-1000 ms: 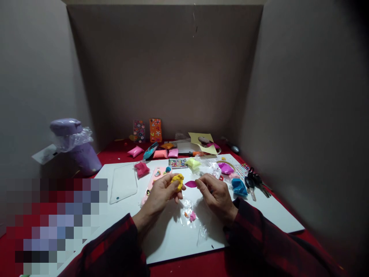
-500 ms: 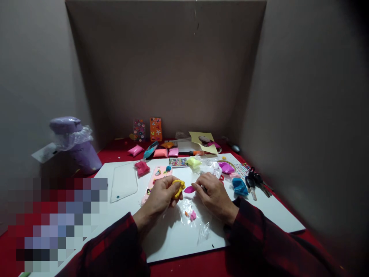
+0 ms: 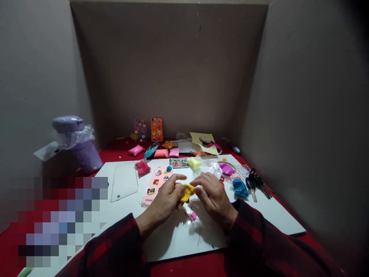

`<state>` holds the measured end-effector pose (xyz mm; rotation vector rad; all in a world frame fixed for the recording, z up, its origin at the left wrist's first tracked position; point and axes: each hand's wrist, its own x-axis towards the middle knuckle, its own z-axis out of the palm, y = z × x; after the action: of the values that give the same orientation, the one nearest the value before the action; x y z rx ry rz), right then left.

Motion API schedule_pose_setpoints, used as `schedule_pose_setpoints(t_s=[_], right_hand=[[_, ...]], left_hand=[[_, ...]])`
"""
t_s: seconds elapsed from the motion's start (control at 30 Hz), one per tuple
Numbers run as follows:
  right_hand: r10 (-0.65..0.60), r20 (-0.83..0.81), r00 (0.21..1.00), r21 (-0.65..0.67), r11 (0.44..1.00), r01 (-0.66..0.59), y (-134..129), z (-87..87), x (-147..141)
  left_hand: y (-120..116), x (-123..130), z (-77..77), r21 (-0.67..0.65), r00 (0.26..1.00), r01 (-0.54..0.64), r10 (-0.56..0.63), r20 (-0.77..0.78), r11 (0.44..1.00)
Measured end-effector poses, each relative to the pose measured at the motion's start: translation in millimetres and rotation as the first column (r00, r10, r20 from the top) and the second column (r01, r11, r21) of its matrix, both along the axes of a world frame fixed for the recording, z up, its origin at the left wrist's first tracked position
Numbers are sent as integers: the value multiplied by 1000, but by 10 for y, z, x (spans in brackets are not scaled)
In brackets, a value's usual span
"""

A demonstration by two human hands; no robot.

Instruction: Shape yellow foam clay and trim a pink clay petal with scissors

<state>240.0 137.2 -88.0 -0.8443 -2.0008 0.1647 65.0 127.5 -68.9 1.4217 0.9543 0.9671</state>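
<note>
A lump of yellow clay [image 3: 187, 192] is pinched between the thumb and fingers of my left hand [image 3: 170, 192], its index finger stretched out above. My right hand [image 3: 211, 193] meets the clay's right edge with thumb and fingertips closed together; whether the magenta piece is still between them is hidden. Below the hands, a small pink piece [image 3: 193, 216] lies on clear plastic on the white board [image 3: 173, 242]. Left of my left hand lies a pink phone case [image 3: 148, 197] with small decorations on it.
Clear case [image 3: 125, 182] and red packet [image 3: 142, 168] at left; yellow-green packet [image 3: 194, 163], purple packet [image 3: 226, 168], blue packet [image 3: 240, 188] and keys [image 3: 252, 186] towards the right. Two decorated cases stand at the back, and a purple wrapped object [image 3: 83, 150] stands at far left.
My left hand has moved right with the yellow clay, and the two hands now meet at it. The magenta piece no longer shows. More of the pink case is visible.
</note>
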Motion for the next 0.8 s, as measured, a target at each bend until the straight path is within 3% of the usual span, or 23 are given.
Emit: schedule_pose_setpoints(t_s=[0.13,0.3,0.47,0.8], right_hand=[[23,24,999,-64,998,-21,-37,-16,-41],[-17,-77,997,-20,1000,16,-33,-17,-58],[-27,-153,988,-99,995,12,-52,17,-53],[34,-184,982,-334,938,-95,-103,35,-74]], left_hand=[[-7,9,-31,61,999,-8,11,-37,998],[-18,37,29,-46,1000,6,-6,1,999],[-49,34,108,-148,996,56,-66,-60,987],[-16,28,44,-7,997,-28,27,-69,1000]])
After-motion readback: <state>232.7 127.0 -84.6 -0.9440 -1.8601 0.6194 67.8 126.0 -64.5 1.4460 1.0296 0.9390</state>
